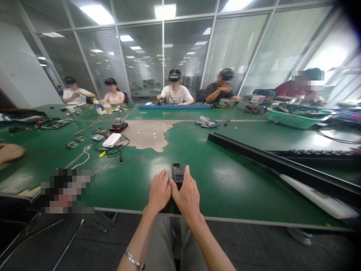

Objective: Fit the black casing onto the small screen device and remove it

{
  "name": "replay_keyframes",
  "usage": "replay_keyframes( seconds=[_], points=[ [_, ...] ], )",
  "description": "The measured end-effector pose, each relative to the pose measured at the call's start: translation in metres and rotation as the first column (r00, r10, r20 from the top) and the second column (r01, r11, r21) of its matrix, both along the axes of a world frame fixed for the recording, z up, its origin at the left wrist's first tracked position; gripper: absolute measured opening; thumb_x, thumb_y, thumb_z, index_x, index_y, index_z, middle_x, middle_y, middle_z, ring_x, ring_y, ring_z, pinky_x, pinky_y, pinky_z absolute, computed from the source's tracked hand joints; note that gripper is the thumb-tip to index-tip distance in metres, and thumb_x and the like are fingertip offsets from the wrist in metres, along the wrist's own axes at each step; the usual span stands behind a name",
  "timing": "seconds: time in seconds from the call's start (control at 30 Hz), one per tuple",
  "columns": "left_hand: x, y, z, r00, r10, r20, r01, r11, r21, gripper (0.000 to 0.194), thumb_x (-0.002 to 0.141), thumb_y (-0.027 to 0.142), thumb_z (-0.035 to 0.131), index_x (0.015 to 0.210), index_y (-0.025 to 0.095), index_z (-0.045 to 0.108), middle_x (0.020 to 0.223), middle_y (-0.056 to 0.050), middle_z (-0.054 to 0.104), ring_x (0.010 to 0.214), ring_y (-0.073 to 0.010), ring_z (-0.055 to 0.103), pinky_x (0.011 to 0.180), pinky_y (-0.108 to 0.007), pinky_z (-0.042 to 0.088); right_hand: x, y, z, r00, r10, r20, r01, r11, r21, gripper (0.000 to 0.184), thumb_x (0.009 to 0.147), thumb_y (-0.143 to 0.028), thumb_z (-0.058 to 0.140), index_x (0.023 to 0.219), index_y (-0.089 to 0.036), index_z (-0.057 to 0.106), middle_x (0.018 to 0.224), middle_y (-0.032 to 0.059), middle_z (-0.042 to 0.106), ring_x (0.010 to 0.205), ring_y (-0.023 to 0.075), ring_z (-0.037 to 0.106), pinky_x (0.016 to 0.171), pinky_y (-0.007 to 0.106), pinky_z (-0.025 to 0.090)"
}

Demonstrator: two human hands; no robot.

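Note:
A small dark box-shaped device [177,172] with a little screen-like panel stands on the green tabletop near the front edge, between my hands. My right hand [189,192] is around its near right side, with the thumb at the near left corner and the fingers stretched along the right. Resting just left of the device is my left hand [160,192], its fingers stretched forward, close together and holding nothing. The device's near lower end is partly hidden by my right thumb, so I cannot tell how firmly it is gripped.
Long black rails [254,152] lie to the right, over a white bar [313,194]. A white adapter [112,140] with cables sits left ahead; gloves [207,122] and a green basket [296,117] lie farther off. Several people sit around the table, one person's hand [11,152] at left.

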State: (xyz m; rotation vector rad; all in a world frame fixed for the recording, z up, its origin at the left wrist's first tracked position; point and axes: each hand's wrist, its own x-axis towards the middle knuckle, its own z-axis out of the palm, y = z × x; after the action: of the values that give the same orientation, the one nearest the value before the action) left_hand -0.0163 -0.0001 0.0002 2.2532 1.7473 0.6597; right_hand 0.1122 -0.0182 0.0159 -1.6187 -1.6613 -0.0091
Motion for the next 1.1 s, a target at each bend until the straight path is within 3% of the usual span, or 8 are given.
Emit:
replay_keyframes(
  seconds=[0.2,0.43,0.63,0.77,0.9,1.0,1.1],
  points=[
    [0.0,0.001,-0.002,1.0,-0.005,-0.001,0.005,1.0,0.017,0.051,0.099,0.035,0.035,0.147,0.017,0.039,0.154,-0.011,0.038,0.144,-0.0233,0.031,0.12,-0.047,0.021,0.001,0.005,0.01,0.993,0.0,-0.117,-0.006,0.999,-0.053,0.074,0.091,-0.042,0.05,0.15,-0.006,0.026,0.126,0.0222,0.062,0.108,0.0309,0.063,0.09,0.044,0.05],
    [0.001,-0.002,0.001,0.999,-0.01,-0.03,0.011,0.999,0.03,0.056,0.093,0.035,0.045,0.146,0.018,0.04,0.155,-0.009,0.037,0.145,-0.0237,0.03,0.121,-0.047,0.018,0.018,0.007,0.036,0.961,-0.001,-0.276,0.024,0.997,0.077,0.078,0.09,-0.047,0.053,0.153,-0.012,0.022,0.134,0.0183,0.058,0.121,0.0292,0.057,0.099,0.044,0.046],
    [0.003,-0.004,0.006,0.999,-0.011,-0.034,0.012,1.0,0.014,0.063,0.087,0.038,0.051,0.146,0.018,0.041,0.156,-0.009,0.035,0.145,-0.0259,0.029,0.121,-0.046,0.016,0.051,0.009,0.01,0.968,-0.132,-0.215,0.141,0.99,0.028,0.075,0.09,-0.047,0.05,0.151,-0.008,0.026,0.131,0.0208,0.059,0.117,0.0312,0.059,0.097,0.046,0.047],
    [0.005,-0.004,0.007,0.999,-0.007,-0.047,0.007,1.0,0.001,0.067,0.081,0.028,0.051,0.146,0.016,0.042,0.156,-0.008,0.035,0.145,-0.0257,0.028,0.122,-0.045,0.015,0.061,0.008,-0.008,0.975,-0.151,-0.165,0.157,0.987,0.02,0.074,0.092,-0.046,0.047,0.151,-0.007,0.025,0.136,0.022,0.055,0.122,0.031,0.055,0.099,0.046,0.046],
    [0.005,-0.005,0.009,0.998,-0.014,-0.069,0.014,1.0,-0.007,0.073,0.076,0.026,0.054,0.147,0.014,0.04,0.156,-0.009,0.034,0.146,-0.0264,0.027,0.122,-0.043,0.014,0.063,0.008,-0.015,0.979,-0.15,-0.136,0.149,0.989,-0.016,0.075,0.092,-0.045,0.045,0.151,-0.005,0.025,0.138,0.0233,0.052,0.12,0.0318,0.056,0.098,0.045,0.046],
    [0.005,-0.006,0.011,0.997,-0.023,-0.079,0.022,1.0,-0.007,0.075,0.078,0.036,0.058,0.148,0.014,0.038,0.157,-0.011,0.033,0.146,-0.0274,0.026,0.122,-0.044,0.013,0.063,0.008,-0.017,0.982,-0.149,-0.119,0.147,0.989,-0.033,0.075,0.091,-0.044,0.046,0.15,-0.004,0.024,0.139,0.0238,0.051,0.119,0.0324,0.056,0.098,0.046,0.046],
    [0.006,-0.007,0.012,0.996,-0.03,-0.086,0.029,0.999,-0.014,0.08,0.084,0.058,0.054,0.148,0.013,0.038,0.157,-0.014,0.032,0.146,-0.0298,0.025,0.121,-0.048,0.014,0.063,0.008,-0.02,0.983,-0.155,-0.102,0.153,0.988,-0.024,0.076,0.091,-0.044,0.047,0.15,-0.003,0.025,0.141,0.0248,0.049,0.121,0.0328,0.055,0.099,0.046,0.046]
  ],
)
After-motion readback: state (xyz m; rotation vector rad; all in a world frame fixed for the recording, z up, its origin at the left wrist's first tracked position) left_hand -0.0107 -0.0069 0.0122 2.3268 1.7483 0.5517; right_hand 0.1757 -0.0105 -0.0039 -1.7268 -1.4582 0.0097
